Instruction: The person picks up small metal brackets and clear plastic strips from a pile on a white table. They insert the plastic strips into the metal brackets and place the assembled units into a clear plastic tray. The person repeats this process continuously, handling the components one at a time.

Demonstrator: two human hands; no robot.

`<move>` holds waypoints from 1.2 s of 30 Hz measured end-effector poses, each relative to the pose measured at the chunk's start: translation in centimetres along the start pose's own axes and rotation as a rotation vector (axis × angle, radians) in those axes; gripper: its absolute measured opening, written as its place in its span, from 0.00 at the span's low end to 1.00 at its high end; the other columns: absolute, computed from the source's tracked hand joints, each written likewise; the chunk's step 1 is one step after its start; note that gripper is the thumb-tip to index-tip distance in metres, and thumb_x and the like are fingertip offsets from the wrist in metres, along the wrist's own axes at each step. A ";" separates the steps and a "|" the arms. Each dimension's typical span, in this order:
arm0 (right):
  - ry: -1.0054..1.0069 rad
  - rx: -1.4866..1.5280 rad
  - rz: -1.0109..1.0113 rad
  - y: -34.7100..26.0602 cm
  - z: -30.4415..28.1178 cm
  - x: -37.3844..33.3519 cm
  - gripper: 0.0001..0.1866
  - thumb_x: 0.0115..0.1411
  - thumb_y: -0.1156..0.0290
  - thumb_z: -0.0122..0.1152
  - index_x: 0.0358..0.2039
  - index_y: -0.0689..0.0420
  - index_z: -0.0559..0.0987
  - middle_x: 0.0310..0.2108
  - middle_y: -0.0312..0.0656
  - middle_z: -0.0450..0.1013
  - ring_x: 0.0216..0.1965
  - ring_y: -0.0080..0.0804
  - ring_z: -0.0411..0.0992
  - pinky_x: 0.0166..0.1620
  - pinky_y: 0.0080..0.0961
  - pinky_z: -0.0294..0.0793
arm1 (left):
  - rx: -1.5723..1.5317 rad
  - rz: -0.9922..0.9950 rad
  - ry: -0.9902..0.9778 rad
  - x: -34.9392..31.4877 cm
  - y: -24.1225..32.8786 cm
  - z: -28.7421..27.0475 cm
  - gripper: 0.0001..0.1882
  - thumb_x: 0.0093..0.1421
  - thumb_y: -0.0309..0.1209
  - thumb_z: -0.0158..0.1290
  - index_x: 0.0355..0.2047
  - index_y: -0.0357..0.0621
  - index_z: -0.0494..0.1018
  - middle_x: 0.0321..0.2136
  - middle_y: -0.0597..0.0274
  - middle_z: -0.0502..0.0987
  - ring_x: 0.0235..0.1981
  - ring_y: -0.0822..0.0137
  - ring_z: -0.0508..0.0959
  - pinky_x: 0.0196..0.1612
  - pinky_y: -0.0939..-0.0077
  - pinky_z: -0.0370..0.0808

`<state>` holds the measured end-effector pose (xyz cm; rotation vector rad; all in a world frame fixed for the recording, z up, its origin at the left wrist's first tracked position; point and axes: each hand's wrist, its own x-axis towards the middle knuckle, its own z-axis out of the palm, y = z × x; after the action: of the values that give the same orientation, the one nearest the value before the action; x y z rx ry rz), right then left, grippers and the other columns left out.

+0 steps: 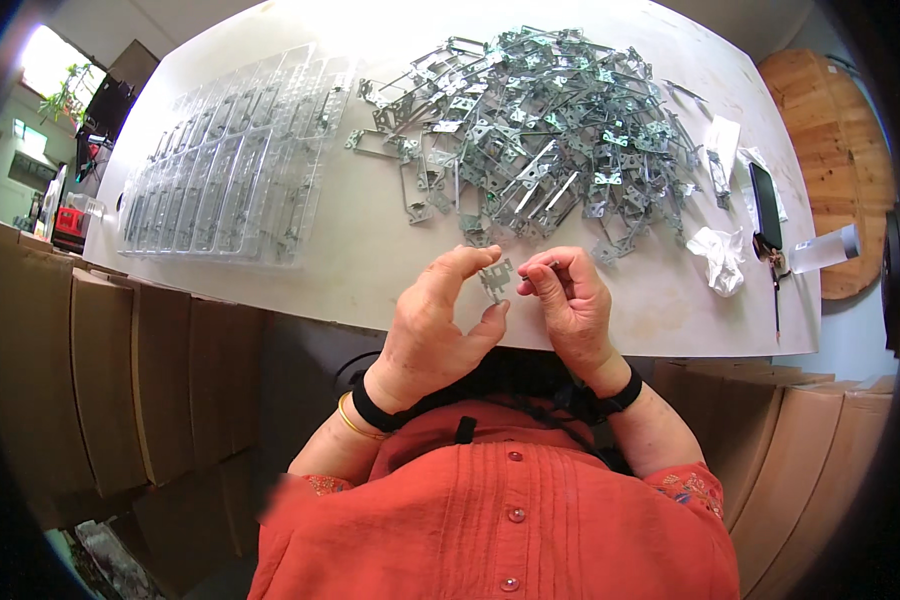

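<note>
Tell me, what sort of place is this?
Probably a small assembly or packing workshop. A large heap of metal brackets lies on the white table, clear plastic trays with long compartments sit to its left, and cardboard boxes stand beside the table.

- From here, a wedge of bare white tabletop (360, 250) lets a hand through between the clear blister trays (215, 185) and the metal bracket heap (540, 130).
- That heap blocks straight beyond both hands.
- Rightward, crumpled tissue (717, 260), then the phone (766, 205), obstruct.
</note>
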<state>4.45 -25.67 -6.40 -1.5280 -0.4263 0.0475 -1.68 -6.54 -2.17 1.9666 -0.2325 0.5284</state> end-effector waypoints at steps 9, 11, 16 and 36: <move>0.002 -0.038 0.008 -0.2 0.1 0.0 0.08 0.78 0.67 0.65 0.47 0.58 0.79 0.36 0.35 0.82 0.36 0.19 0.81 0.41 0.19 0.79 | -0.261 -0.304 -0.051 -2.1 -1.2 -2.9 0.28 0.62 0.13 0.64 0.59 0.39 0.66 0.65 0.44 0.78 0.65 0.63 0.78 0.68 0.68 0.73; 0.000 -0.037 0.006 -0.1 0.1 0.0 0.08 0.78 0.67 0.65 0.47 0.58 0.79 0.36 0.35 0.81 0.36 0.19 0.80 0.41 0.19 0.79 | -0.257 -0.312 -0.042 -2.6 -1.7 -3.5 0.28 0.62 0.14 0.64 0.59 0.39 0.67 0.65 0.46 0.78 0.64 0.63 0.78 0.69 0.67 0.73; -0.003 -0.040 0.007 -0.1 0.2 0.0 0.08 0.77 0.67 0.65 0.47 0.58 0.79 0.35 0.34 0.81 0.35 0.17 0.80 0.41 0.18 0.79 | 0.029 -0.287 -0.005 -3.7 -2.4 -4.8 0.24 0.59 0.19 0.70 0.55 0.38 0.75 0.55 0.54 0.80 0.58 0.62 0.80 0.64 0.65 0.75; -0.010 -0.031 0.048 -0.3 0.1 -0.2 0.06 0.78 0.70 0.64 0.47 0.58 0.78 0.39 0.34 0.80 0.37 0.19 0.80 0.43 0.19 0.79 | 0.554 -0.188 0.003 -3.8 -1.3 -5.5 0.19 0.58 0.29 0.70 0.50 0.39 0.82 0.46 0.49 0.82 0.48 0.48 0.80 0.56 0.57 0.76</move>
<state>4.15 -25.63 -6.16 -1.5691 -0.4000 0.0865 -5.98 -1.31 -2.95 2.4911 0.1178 0.5076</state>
